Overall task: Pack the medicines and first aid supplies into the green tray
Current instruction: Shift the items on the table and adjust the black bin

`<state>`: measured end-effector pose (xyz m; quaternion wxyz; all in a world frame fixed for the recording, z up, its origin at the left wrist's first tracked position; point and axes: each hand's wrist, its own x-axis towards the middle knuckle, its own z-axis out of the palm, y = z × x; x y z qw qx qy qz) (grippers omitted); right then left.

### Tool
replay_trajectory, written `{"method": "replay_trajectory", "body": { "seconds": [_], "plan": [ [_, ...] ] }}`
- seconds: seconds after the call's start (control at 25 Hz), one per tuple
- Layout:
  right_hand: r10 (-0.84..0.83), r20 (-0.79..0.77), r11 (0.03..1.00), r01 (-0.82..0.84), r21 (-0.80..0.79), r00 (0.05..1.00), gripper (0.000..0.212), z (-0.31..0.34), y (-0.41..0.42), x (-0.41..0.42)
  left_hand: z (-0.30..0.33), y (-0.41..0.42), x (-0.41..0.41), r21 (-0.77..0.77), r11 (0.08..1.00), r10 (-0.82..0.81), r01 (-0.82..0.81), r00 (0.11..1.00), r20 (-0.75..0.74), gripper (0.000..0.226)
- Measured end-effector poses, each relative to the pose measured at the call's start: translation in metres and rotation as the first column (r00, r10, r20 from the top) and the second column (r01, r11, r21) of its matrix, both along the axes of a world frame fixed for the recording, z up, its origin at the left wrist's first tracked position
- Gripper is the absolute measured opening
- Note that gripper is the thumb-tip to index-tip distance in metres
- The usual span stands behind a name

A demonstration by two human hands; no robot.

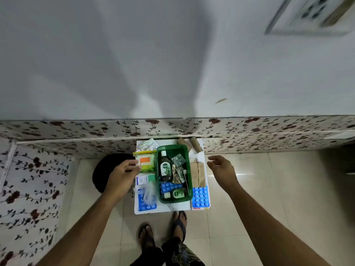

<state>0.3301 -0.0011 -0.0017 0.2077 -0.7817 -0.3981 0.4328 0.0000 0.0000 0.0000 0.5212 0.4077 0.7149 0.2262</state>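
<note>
The green tray (pixel 190 175) sits on a small white table (pixel 169 210) and holds a dark antiseptic bottle (pixel 165 168), blister strips, a blue tablet strip (pixel 169 186) and a small green bottle (pixel 177 193). Left of the tray lie a yellow-green packet (pixel 147 160), a white-and-green box (pixel 145 179), a clear plastic bag (pixel 148 192) over a blue strip, and a silver strip (pixel 148 144). Right of it lie brown paper packets (pixel 198 176), a brown roll (pixel 196 144) and a blue tablet strip (pixel 200 196). My left hand (pixel 121 177) has its fingertips on the yellow-green packet's edge. My right hand (pixel 222 169) hovers open beside the brown packets.
The table stands on a tiled floor against a floral-patterned wall panel (pixel 249 129). A black round object (pixel 103 169) sits on the floor left of the table. My feet in sandals (pixel 178 223) are just before the table's near edge.
</note>
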Motion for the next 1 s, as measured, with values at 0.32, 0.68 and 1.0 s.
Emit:
{"method": "replay_trajectory", "body": {
  "seconds": [0.32, 0.68, 1.0],
  "plan": [
    [0.101, 0.163, 0.949, -0.046, -0.312, 0.981, 0.053, -0.127, 0.004, 0.012, -0.113, -0.031, 0.009, -0.114, 0.917, -0.398, 0.382, 0.857, -0.329, 0.055],
    [-0.01, 0.157, 0.979, 0.041, -0.199, 0.988, 0.03, -0.147, 0.0, 0.004, -0.141, -0.036, 0.015, -0.077, 0.853, -0.49, 0.517, 0.741, -0.46, 0.052],
    [-0.117, 0.046, 0.978, 0.123, -0.17, 0.992, 0.024, -0.119, -0.01, 0.009, -0.119, -0.04, 0.009, 0.01, 0.947, -0.298, 0.32, 0.893, -0.336, 0.009]
  ]
}}
